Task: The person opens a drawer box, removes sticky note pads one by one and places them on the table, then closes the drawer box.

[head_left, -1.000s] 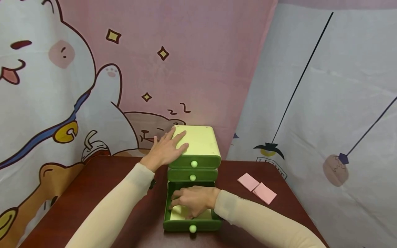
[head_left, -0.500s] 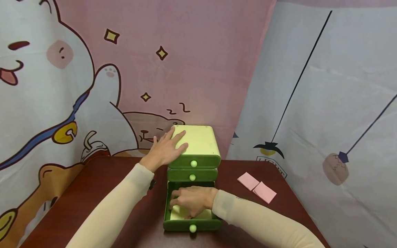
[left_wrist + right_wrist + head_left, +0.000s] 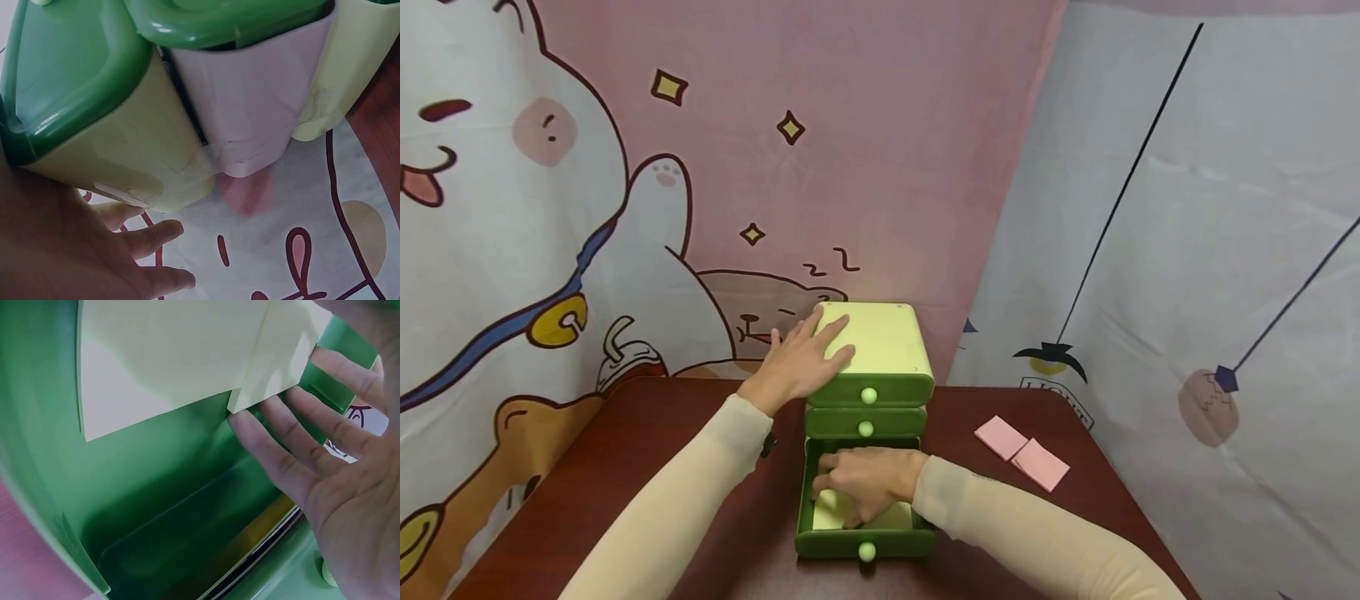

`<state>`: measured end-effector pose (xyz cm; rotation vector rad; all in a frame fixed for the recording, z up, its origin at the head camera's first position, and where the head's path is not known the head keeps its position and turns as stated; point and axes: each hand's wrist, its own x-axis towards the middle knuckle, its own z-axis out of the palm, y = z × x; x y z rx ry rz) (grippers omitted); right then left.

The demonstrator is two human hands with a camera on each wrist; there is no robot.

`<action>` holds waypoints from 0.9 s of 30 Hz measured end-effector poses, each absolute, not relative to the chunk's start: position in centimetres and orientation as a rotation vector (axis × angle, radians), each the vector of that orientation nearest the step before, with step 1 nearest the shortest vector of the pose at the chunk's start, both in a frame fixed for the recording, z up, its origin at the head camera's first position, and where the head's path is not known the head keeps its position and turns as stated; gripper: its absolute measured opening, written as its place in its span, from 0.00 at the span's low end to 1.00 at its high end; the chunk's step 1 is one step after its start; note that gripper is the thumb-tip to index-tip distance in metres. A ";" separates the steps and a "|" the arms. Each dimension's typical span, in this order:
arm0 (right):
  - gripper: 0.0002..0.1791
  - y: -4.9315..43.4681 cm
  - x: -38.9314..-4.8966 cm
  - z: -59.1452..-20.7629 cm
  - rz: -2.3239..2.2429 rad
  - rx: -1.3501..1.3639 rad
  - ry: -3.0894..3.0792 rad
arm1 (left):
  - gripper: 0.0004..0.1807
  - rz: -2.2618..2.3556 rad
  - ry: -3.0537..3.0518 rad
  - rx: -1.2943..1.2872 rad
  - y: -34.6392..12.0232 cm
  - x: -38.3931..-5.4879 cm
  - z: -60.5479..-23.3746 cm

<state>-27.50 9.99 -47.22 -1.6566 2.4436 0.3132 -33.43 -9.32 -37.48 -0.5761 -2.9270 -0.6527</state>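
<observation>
A mini drawer cabinet (image 3: 883,337) has three tiers with green fronts and round knobs. My left hand (image 3: 793,362) lies with fingers spread on the left edge of its top. The left wrist view shows that hand beside the yellow and pink casing. The bottom drawer (image 3: 827,546) is pulled out, and my right hand (image 3: 872,479) reaches inside it. Two pale yellow sticky note pads lie there side by side. My right fingertips meet one edge of the nearer pad (image 3: 278,359), with the thumb at its opposite side. The other pad (image 3: 162,356) lies apart from the fingers.
On the dark red table (image 3: 655,467), right of the cabinet, lie two pink sticky note pads, one farther back (image 3: 1000,438) and one nearer (image 3: 1041,465). A cloth with cartoon animals (image 3: 880,167) hangs behind the table. The upper two drawers are closed.
Both hands stay almost where they were. The right fingers shift very slightly inside the drawer. The left hand keeps its place on the cabinet.
</observation>
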 end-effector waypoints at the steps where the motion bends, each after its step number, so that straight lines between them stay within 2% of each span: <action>1: 0.35 10.0 -27.5 -47.2 0.309 -1.650 2.440 | 0.42 -0.655 -2.926 -0.577 -9.3 -33.4 -37.5; 27: 0.36 10.2 -27.6 -46.9 0.314 -1.650 2.441 | 0.43 -0.671 -2.919 -0.582 -9.3 -33.3 -37.6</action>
